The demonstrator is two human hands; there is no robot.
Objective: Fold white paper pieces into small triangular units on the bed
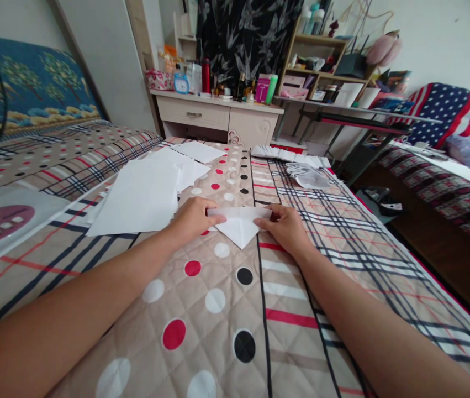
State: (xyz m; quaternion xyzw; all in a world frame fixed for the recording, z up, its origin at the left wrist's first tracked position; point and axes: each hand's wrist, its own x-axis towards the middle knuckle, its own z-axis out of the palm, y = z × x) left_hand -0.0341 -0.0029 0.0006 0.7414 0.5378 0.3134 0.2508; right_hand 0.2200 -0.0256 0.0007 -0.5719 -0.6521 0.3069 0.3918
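A folded sheet of white paper [241, 228] is held between my two hands just above the quilted bedspread [214, 301]. Its top edge runs straight across, and a triangular point faces down toward me. My left hand [195, 217] pinches the left end with thumb and fingers. At the right end, my right hand [286, 225] grips the paper the same way. Left of my left hand lies a loose stack of white paper sheets [139, 196]. Beyond my right hand rest a fanned bundle of folded white papers [307, 176] and a long row of folded white papers [288, 155].
A clear plastic bag with a purple print [3, 224] lies at the left edge of the bed. A pale dresser [210, 116] with bottles and a small blue clock [181, 83] stands behind the bed. At the right are a shelved desk [342, 108] and another bed [445, 182].
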